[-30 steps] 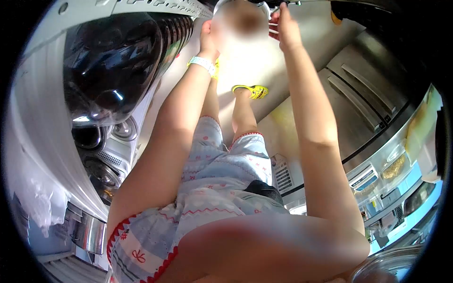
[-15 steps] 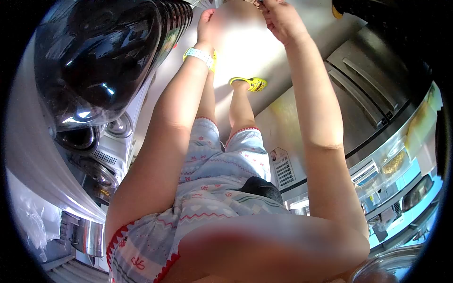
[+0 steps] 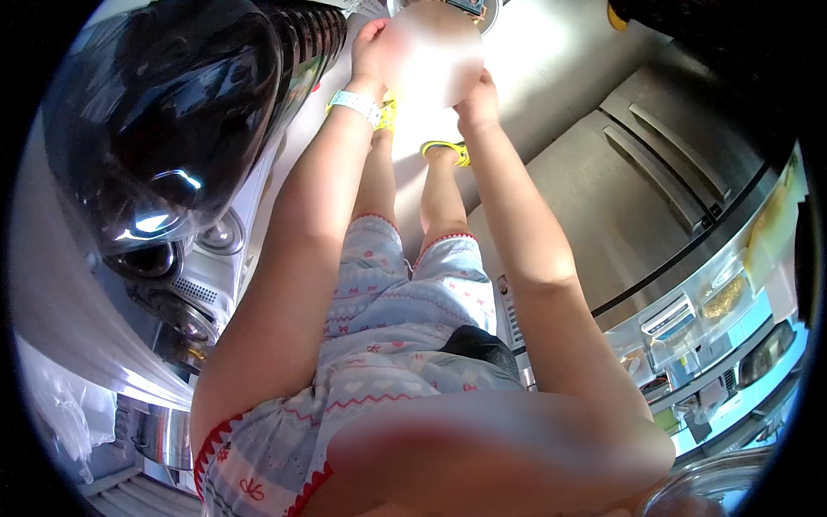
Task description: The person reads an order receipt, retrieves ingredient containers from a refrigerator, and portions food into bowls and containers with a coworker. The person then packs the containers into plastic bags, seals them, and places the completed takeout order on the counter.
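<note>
My left hand [image 3: 369,53], with a pale watch strap at the wrist, is stretched forward with its fingers curled. A blurred round patch covers its inner side. My right hand [image 3: 476,102] is at the lower right edge of the same patch, fingers bent inward and partly covered. Both hands look closed, but what they hold, if anything, is hidden. Just beyond the patch shows the rim of a round metal bowl or pot [image 3: 492,19], with something dark and patterned at its top.
On the left are a large glossy black hood-like shape [image 3: 172,121] and a stove top with metal burners [image 3: 220,234]. A stainless steel refrigerator [image 3: 586,181] with long handles stands at right. Yellow clogs [image 3: 448,152] are on the floor. A plastic bag [image 3: 77,405] hangs lower left.
My right hand has come down and inward, towards the left hand, from the far upper right. The round metal rim now shows more at the top. My left hand has shifted slightly left.
</note>
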`<action>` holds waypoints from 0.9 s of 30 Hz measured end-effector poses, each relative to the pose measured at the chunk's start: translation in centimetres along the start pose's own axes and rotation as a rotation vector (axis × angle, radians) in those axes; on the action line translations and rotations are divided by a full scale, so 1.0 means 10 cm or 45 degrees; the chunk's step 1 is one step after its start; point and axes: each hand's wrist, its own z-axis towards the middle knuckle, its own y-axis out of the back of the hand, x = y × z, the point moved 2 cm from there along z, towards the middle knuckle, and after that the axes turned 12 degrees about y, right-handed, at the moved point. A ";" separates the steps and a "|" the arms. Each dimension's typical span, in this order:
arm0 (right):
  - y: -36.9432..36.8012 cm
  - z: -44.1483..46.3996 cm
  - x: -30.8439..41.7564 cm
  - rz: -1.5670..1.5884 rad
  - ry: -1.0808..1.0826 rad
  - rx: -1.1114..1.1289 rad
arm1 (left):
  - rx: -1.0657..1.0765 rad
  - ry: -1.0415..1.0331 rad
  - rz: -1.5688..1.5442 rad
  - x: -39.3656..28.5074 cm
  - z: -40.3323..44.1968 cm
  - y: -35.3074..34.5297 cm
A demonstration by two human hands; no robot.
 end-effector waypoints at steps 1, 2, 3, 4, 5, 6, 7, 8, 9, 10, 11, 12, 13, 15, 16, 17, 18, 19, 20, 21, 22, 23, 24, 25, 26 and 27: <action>-0.04 -0.01 -0.04 0.082 -0.083 0.027 | -0.002 0.002 0.001 0.00 -0.01 -0.01; -0.10 0.01 -0.07 0.123 -0.186 -0.020 | 0.000 0.010 -0.070 0.00 -0.02 -0.03; -0.16 0.03 -0.08 0.137 -0.140 0.018 | 0.001 0.016 -0.142 -0.01 -0.03 -0.05; -0.21 0.05 -0.08 0.151 -0.095 0.055 | 0.000 0.017 -0.140 -0.02 -0.04 -0.05; -0.26 0.08 -0.10 0.152 -0.098 0.053 | 0.000 0.020 -0.146 -0.01 -0.04 -0.05; -0.30 0.11 -0.12 0.304 -0.138 0.007 | 0.000 0.022 -0.152 -0.01 -0.04 -0.05; -0.34 0.11 -0.15 0.457 -0.179 -0.039 | 0.000 0.024 -0.149 0.00 -0.04 -0.05; -0.37 0.10 -0.15 0.458 -0.181 -0.042 | -0.014 0.022 -0.150 0.00 -0.05 -0.05; -0.41 0.09 -0.14 0.549 -0.200 -0.095 | -0.027 0.018 -0.153 -0.01 -0.06 -0.06; -0.44 0.08 -0.13 0.641 -0.219 -0.147 | -0.028 0.020 -0.152 -0.01 -0.06 -0.07; -0.46 0.08 -0.13 0.668 -0.212 -0.144 | -0.028 0.024 -0.183 -0.01 -0.06 -0.08; -0.47 0.08 -0.13 0.668 -0.214 -0.143 | -0.029 0.027 -0.214 0.00 -0.07 -0.09; -0.47 0.09 -0.12 0.658 -0.173 -0.208 | -0.032 0.026 -0.215 0.01 -0.08 -0.10; -0.46 0.11 -0.10 0.648 -0.132 -0.271 | -0.022 0.080 -0.221 0.05 -0.11 -0.13; -0.44 0.12 -0.08 0.623 -0.108 -0.314 | -0.023 0.081 -0.220 0.08 -0.13 -0.14; -0.40 0.14 -0.08 0.599 -0.083 -0.357 | -0.011 0.103 -0.212 0.10 -0.16 -0.14; -0.36 0.17 -0.07 0.599 -0.085 -0.359 | 0.003 0.125 -0.204 0.12 -0.19 -0.14; -0.31 0.21 -0.04 0.532 -0.042 -0.331 | 0.029 0.147 -0.208 0.12 -0.21 -0.14; -0.27 0.25 -0.01 0.465 0.001 -0.302 | 0.029 0.148 -0.208 0.13 -0.20 -0.12; -0.22 0.29 0.02 0.395 0.017 -0.305 | 0.036 0.118 -0.187 0.13 -0.19 -0.10; -0.17 0.35 0.07 0.318 0.049 -0.310 | 0.043 0.089 -0.166 0.13 -0.18 -0.09; -0.11 0.42 0.11 0.284 0.081 -0.269 | 0.041 0.091 -0.168 0.12 -0.17 -0.07; -0.07 0.49 0.16 0.252 0.113 -0.227 | 0.028 0.057 -0.145 0.10 -0.14 -0.06; -0.06 0.56 0.20 0.176 0.166 -0.245 | 0.015 0.021 -0.120 0.08 -0.13 -0.04; -0.02 0.62 0.24 0.118 0.172 -0.200 | 0.014 0.021 -0.120 0.06 -0.13 -0.05; 0.03 0.66 0.26 0.089 0.218 -0.130 | 0.008 0.007 -0.113 0.03 -0.14 -0.04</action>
